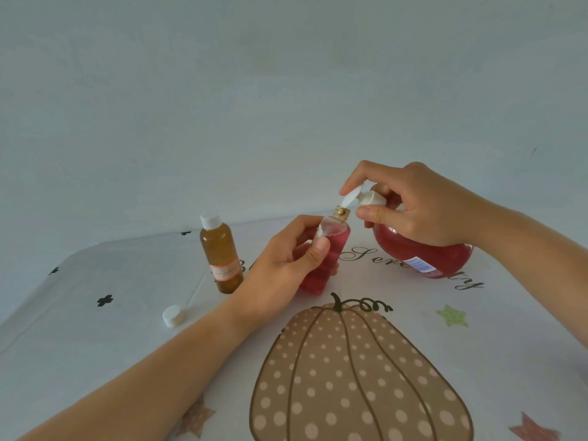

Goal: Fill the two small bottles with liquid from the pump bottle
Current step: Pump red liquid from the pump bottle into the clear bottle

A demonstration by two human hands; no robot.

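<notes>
My left hand [286, 262] grips a small clear bottle [327, 249] with a gold neck, holding it tilted just above the table; red liquid fills most of it. My right hand [413, 205] wraps the neck of the big pump bottle [423, 253] of red liquid, which leans to the left, and a finger rests on the white pump head [353, 197]. The pump's spout touches the small bottle's open mouth. A second small bottle [221, 253], amber with a white cap, stands upright to the left.
A loose white cap [173, 316] lies on the table at the left, near my left forearm. The tablecloth [356, 377] is white with a large dotted pumpkin print in front of me, stars and script lettering. A plain pale wall stands behind the table.
</notes>
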